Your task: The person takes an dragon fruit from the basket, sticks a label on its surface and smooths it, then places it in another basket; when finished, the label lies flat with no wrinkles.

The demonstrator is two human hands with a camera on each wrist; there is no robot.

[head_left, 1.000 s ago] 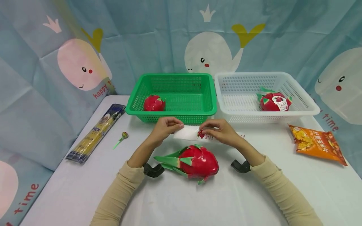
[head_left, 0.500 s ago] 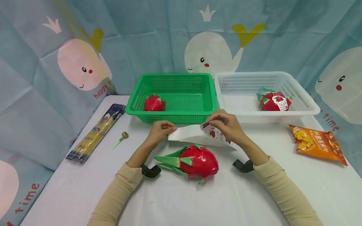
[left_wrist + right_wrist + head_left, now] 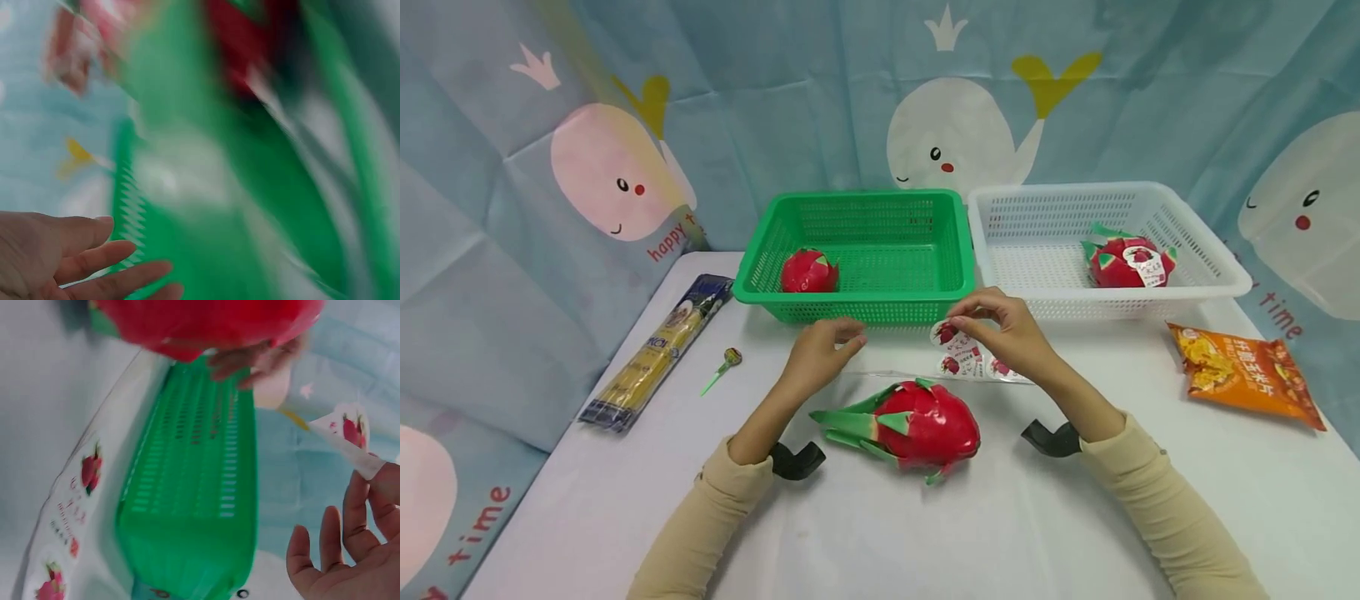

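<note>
My right hand point(image 3: 1003, 329) pinches a dragon fruit sticker point(image 3: 943, 332) between thumb and fingertips. In the right wrist view the sticker point(image 3: 353, 428) hangs in the air, with the other fingers spread. Below it, the white strip of stickers point(image 3: 961, 364) lies on the table behind the large dragon fruit point(image 3: 934, 427). My left hand point(image 3: 822, 354) hovers over the strip's left end and holds nothing. Its fingers are fairly straight in the left wrist view. The large dragon fruit lies on its side between my forearms, green leaves pointing left.
A green basket point(image 3: 856, 298) at the back holds a red dragon fruit point(image 3: 809, 272). Beside it stands a white basket point(image 3: 1108, 293) with a stickered dragon fruit point(image 3: 1126, 262). A noodle packet point(image 3: 658, 354) and lollipop point(image 3: 728, 360) lie left, an orange snack bag point(image 3: 1243, 373) right.
My right hand has peeled a sticker and lifted it away from the strip. My left hand has let go of the strip, which now lies lower on the table.
</note>
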